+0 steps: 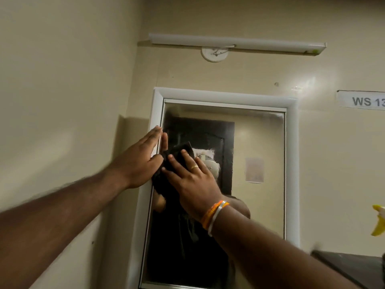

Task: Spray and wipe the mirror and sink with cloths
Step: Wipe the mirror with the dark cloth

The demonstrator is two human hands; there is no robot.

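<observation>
Flattened under the spread right hand (191,180), a dark cloth (166,170) is pressed at the mirror (256,142) glass's left edge, unwiped glass lying rightward.

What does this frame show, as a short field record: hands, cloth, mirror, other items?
left hand: flat, fingers straight, against the mirror's left frame edge, thumb touching the cloth
right hand: fingers spread, pressing the cloth on the glass; ring and wristbands worn
cloth: dark, bunched, on the mirror's left side, mid-height
mirror: white frame, wall-mounted, hazy near its top corners
spray bottle: yellow part at the right edge, not held
light: tube above the mirror
sink: not in view
</observation>
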